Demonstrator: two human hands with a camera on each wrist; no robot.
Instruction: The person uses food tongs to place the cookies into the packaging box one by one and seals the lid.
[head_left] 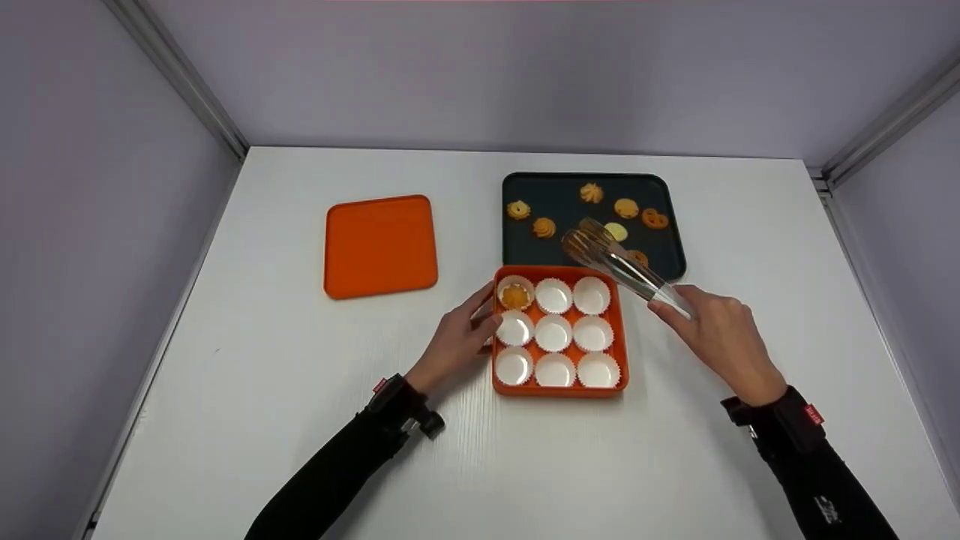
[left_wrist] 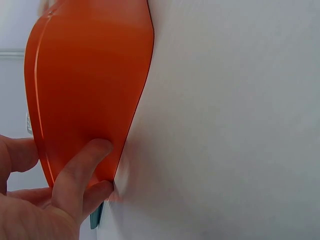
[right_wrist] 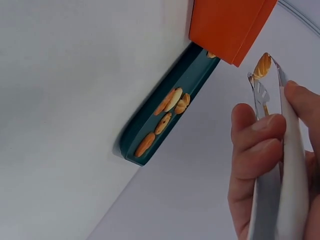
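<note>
My left hand (head_left: 455,339) holds the left wall of an orange box (head_left: 561,391), thumb at the rim and bent fingertips against the outer side, as the left wrist view shows. Rows of white paper cups (head_left: 553,333) fill the box; the far left cup holds a golden cookie (head_left: 514,297). In my right hand (head_left: 724,337) are food tongs (head_left: 637,279) with pale handles. The right wrist view shows a ridged golden cookie (right_wrist: 262,66) pinched between the tong tips. From the head view, the tips overlap the near part of a dark green tray (head_left: 555,251).
Several cookies lie spread on the tray, among them a pretzel-shaped one (head_left: 655,218) and piped swirls (head_left: 591,193). A flat orange square lid (head_left: 380,247) lies on the white table (head_left: 247,360), left of the tray. Pale panels (head_left: 465,75) enclose the back and sides.
</note>
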